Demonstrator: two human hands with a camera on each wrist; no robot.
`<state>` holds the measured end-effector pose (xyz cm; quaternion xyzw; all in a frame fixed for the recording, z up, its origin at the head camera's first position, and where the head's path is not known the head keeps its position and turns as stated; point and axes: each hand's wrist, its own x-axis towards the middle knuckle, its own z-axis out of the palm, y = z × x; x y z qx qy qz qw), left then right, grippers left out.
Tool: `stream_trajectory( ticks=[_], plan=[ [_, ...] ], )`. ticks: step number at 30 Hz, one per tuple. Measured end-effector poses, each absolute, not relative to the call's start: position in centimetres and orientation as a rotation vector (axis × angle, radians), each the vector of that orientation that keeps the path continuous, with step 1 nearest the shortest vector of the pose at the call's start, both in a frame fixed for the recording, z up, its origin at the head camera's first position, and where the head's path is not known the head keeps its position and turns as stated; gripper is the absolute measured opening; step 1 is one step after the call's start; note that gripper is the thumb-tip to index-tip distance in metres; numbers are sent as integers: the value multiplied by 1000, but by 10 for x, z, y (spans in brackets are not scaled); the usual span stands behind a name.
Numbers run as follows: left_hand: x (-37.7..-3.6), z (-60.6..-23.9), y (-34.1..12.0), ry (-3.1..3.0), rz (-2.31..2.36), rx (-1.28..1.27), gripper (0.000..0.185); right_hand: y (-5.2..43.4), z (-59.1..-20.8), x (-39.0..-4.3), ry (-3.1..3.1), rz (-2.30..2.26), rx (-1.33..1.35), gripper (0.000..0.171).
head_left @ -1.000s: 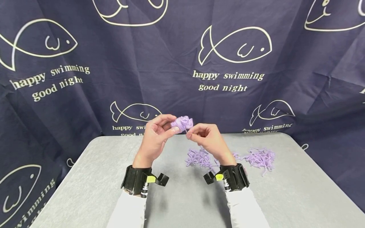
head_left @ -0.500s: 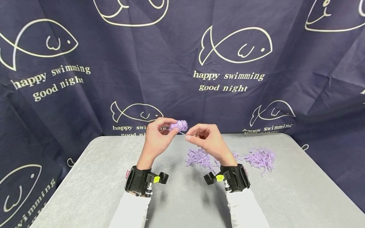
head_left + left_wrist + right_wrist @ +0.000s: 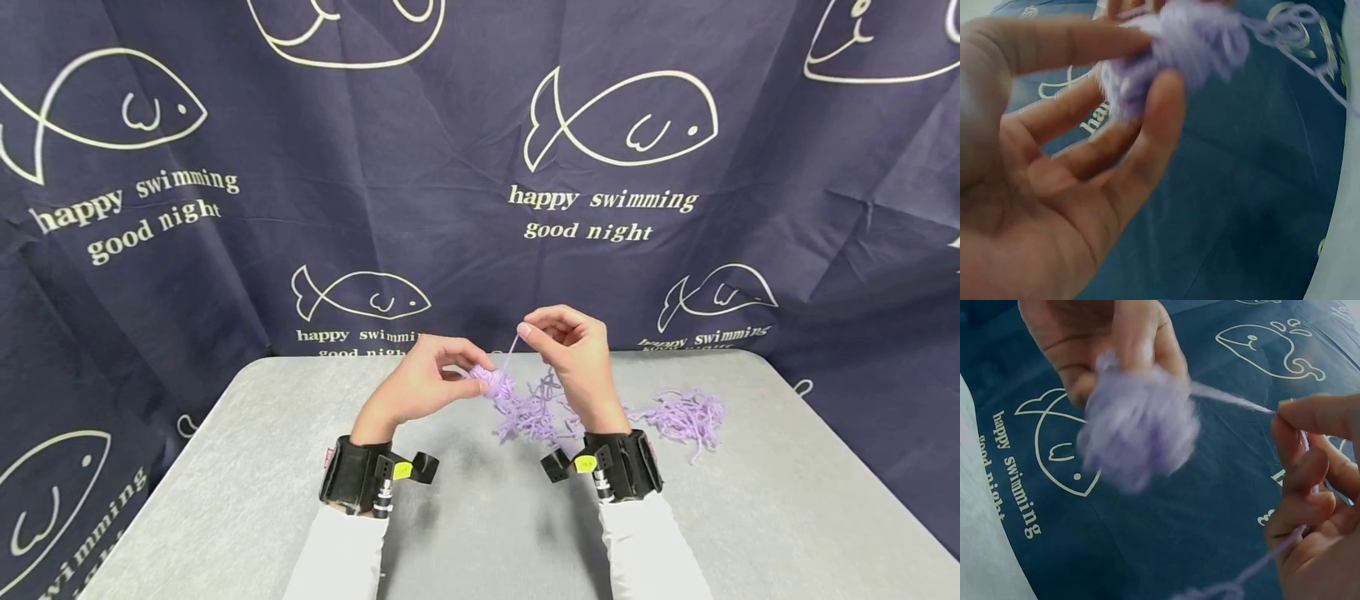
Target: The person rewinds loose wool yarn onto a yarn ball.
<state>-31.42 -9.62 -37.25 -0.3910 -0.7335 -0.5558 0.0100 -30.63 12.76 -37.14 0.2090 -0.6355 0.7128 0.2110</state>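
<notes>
Evidently, a strand stretches straight above the bench.
Left grip pinches the ball over the bench; right grip pinches the strand; loose yarn lies toward the bench's far edge.

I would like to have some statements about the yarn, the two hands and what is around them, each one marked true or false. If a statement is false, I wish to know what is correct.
1. The left hand holds the ball of yarn. True.
2. Some loose yarn lies on the table. True.
3. The right hand rests flat on the table. False: it is above the table and pinches a strand that runs to the ball of yarn.
4. The sleeves are black. False: they are white; the wrist bands are black.
5. The dark cloth behind the table has fish drawings on it. True.
</notes>
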Motion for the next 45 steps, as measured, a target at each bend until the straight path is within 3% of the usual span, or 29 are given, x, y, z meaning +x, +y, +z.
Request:
stream_trajectory(
  ticks=[8, 18, 26, 36, 41, 45],
  plan=[
    [-311, -375, -99, -2069, -2116, -1394, 22, 129, -377, -306, -1810, 1998, 513, 20],
    [-315, -364, -99, -1677, -2421, -1399, 29, 127, -372, -314, -1964, 1961, 592, 13],
    [-317, -361, -92, -1541, -2516, -1305, 45, 123, -368, -315, -2081, 1942, 610, 12],
    [-316, -367, -84, -1453, -2438, -891, 36, 119, -375, -309, -2179, 1813, 865, 7],
    [-317, -368, -81, -1680, -2050, -632, 31, 118, -374, -307, -2193, 1774, 919, 7],
    [-318, -370, -81, -1890, -1708, -565, 29, 119, -371, -307, -2156, 1769, 904, 8]
  ],
)
